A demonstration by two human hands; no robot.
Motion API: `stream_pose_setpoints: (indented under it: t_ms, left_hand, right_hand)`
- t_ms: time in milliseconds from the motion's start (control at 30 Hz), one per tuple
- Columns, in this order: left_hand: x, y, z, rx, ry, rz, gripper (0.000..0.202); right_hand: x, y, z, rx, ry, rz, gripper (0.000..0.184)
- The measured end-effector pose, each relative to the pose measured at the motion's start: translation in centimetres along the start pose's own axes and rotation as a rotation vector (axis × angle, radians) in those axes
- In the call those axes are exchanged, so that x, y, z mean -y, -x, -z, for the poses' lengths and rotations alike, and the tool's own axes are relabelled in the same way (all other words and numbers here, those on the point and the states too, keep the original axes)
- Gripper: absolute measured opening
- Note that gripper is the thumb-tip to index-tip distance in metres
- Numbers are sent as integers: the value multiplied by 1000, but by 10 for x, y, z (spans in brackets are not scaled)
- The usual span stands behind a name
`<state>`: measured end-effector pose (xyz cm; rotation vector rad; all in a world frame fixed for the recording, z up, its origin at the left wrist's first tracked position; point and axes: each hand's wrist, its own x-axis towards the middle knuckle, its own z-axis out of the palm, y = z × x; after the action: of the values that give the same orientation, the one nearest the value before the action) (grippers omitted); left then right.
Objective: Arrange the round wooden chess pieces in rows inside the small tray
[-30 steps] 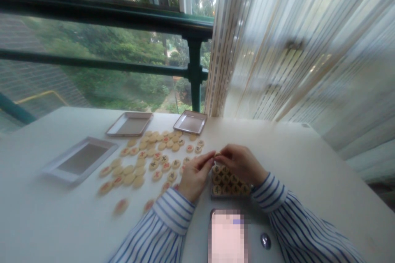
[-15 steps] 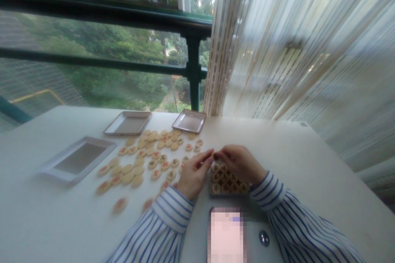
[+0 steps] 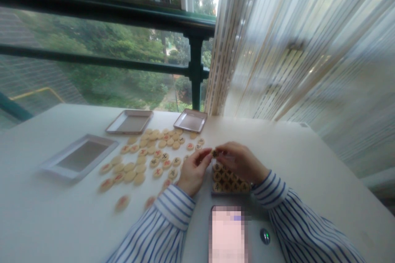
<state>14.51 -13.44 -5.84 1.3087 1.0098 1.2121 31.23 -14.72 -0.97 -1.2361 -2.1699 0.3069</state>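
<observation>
A round wooden Chinese chess piece point(image 3: 214, 153) with a dark character is pinched between my two hands, its marked face turned toward me. The fingertips of my left hand point(image 3: 195, 170) grip its left side. My right hand point(image 3: 242, 162) holds its right side and hangs over a small tray point(image 3: 230, 193). In that tray, pieces with black characters point(image 3: 226, 176) lie in rows, the back right part hidden under my right hand. Left of my hands, many loose chess pieces point(image 3: 129, 167) are spread out, some with red or black characters, others blank side up.
A pale shallow tray point(image 3: 66, 174) lies at the left of the white table point(image 3: 308, 164). Two more trays point(image 3: 115, 131) point(image 3: 175, 126) stand along the far edge. Nearest me are a phone point(image 3: 228, 234) with a blurred-out screen and a small dark oval object point(image 3: 265, 236) showing a green light.
The chess piece between my fingertips has turned, so its dark character now shows. My hands stay at nearly the same spot. A green light now shows on the oval object.
</observation>
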Motion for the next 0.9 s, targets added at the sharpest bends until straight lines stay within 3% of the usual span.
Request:
stream_pose_setpoints:
  t_ms: [300,667,900]
  left_hand:
    - [-5,2,-3,-10,72,13,29]
    - [-4,2,-1,2,-54,6,33]
    - [-7,2,-2,-78,-22,37,36]
  right_hand:
    - [0,-1,0,-3,63,65,25]
    - [0,0,0,57,142,50,23]
    - [-10,0,2,100,191,15,24]
